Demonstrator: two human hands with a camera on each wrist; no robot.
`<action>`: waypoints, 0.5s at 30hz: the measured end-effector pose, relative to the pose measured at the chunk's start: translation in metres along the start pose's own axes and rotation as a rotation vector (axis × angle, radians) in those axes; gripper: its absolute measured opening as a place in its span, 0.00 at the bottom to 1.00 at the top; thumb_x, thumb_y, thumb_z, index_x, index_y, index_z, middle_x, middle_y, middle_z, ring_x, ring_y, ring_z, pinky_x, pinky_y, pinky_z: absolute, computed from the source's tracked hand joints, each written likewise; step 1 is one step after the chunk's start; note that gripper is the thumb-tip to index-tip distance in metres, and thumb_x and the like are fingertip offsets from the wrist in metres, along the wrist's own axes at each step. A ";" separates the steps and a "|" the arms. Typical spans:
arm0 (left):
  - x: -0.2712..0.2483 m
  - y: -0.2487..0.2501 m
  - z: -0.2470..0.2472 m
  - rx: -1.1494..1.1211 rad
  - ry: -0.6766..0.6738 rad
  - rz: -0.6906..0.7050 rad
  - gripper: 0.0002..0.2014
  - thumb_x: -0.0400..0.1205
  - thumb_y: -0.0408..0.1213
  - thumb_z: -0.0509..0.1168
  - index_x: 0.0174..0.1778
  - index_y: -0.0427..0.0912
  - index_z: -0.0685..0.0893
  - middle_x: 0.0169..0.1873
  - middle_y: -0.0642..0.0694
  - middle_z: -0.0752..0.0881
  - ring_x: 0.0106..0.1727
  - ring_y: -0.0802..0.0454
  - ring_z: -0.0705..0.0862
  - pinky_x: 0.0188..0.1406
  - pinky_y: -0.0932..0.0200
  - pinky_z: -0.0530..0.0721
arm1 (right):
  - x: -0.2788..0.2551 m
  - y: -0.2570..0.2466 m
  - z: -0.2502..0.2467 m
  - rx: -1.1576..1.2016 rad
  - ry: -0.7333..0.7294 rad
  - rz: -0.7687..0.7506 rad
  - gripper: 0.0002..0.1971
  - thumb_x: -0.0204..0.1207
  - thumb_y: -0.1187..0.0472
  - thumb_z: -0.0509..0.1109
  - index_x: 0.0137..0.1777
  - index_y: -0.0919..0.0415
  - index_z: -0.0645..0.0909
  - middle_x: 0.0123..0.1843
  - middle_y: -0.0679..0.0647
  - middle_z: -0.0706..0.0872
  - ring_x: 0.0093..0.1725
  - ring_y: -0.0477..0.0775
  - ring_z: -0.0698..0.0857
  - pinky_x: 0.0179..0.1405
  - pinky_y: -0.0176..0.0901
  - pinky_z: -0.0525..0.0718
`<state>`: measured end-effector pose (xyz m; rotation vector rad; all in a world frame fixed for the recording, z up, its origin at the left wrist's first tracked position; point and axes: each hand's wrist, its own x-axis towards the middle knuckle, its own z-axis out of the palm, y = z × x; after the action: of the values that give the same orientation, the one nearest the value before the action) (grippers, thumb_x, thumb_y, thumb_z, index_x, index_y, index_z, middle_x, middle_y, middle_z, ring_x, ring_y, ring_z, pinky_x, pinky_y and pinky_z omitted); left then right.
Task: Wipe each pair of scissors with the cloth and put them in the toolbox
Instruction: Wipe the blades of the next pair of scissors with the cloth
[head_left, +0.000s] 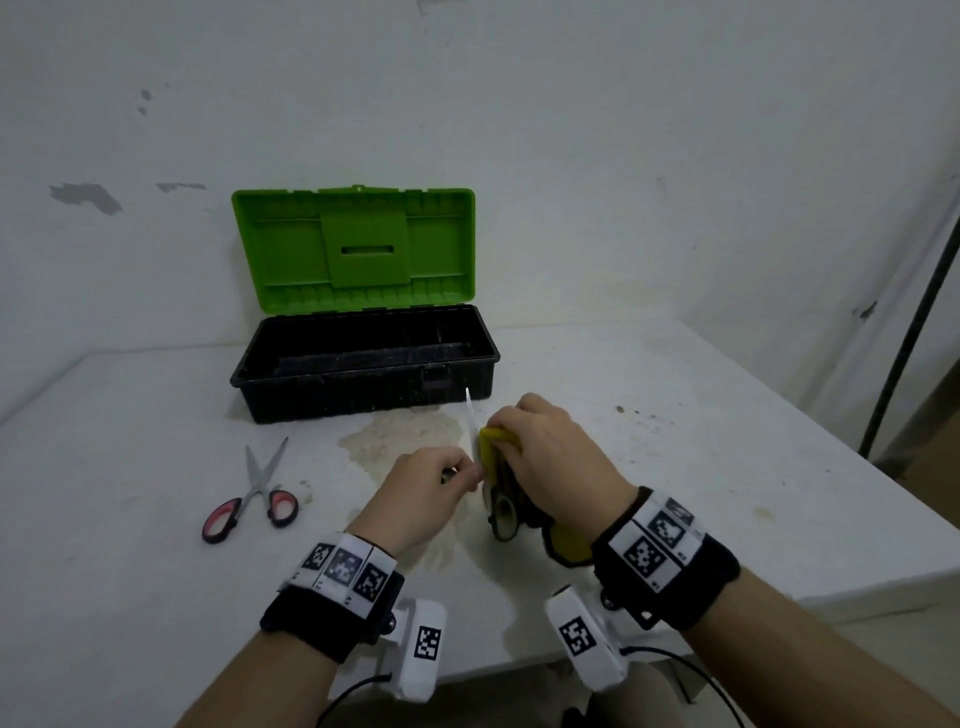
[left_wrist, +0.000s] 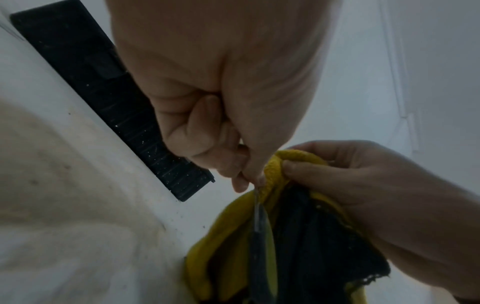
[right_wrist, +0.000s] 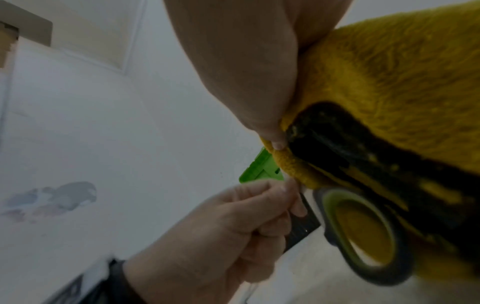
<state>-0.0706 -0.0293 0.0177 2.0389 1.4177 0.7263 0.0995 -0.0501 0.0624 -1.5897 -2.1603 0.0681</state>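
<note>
A pair of green-and-grey-handled scissors (head_left: 503, 515) is held just above the table in front of the toolbox, one blade (head_left: 470, 421) pointing away from me. My left hand (head_left: 467, 470) pinches that blade (left_wrist: 258, 209) low down between thumb and fingers. My right hand (head_left: 501, 441) grips the yellow cloth (head_left: 491, 447), folded around the scissors beside the blade. In the right wrist view the cloth (right_wrist: 389, 72) covers the scissors above the handle loop (right_wrist: 363, 232). A second pair, red-handled (head_left: 249, 501), lies closed on the table to the left.
The toolbox (head_left: 363, 400) stands open at the back of the white table, its black base showing nothing inside and its green lid (head_left: 358, 249) upright against the wall. A brownish stain (head_left: 410, 434) marks the tabletop. The table edge runs along the right.
</note>
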 end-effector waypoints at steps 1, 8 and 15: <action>0.000 0.000 0.001 -0.010 -0.012 0.013 0.14 0.86 0.50 0.65 0.40 0.48 0.89 0.36 0.55 0.88 0.40 0.59 0.83 0.35 0.63 0.76 | 0.001 0.002 0.004 -0.008 -0.018 0.015 0.07 0.81 0.61 0.64 0.56 0.57 0.82 0.52 0.53 0.76 0.47 0.57 0.82 0.46 0.51 0.85; -0.003 -0.007 -0.002 0.012 -0.030 -0.016 0.12 0.84 0.50 0.67 0.39 0.49 0.88 0.36 0.55 0.87 0.38 0.62 0.82 0.33 0.70 0.72 | 0.015 0.036 0.004 0.068 0.047 0.181 0.09 0.84 0.60 0.62 0.58 0.57 0.83 0.51 0.53 0.80 0.52 0.56 0.81 0.45 0.41 0.77; 0.000 -0.011 -0.011 -0.218 0.009 -0.112 0.04 0.86 0.39 0.65 0.48 0.46 0.84 0.32 0.50 0.86 0.28 0.57 0.84 0.32 0.61 0.83 | 0.001 0.054 -0.019 0.397 0.017 0.272 0.04 0.82 0.53 0.66 0.50 0.50 0.82 0.43 0.48 0.87 0.44 0.48 0.84 0.39 0.37 0.79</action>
<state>-0.0852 -0.0243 0.0177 1.7780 1.3810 0.8050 0.1548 -0.0350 0.0631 -1.6196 -1.7640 0.5316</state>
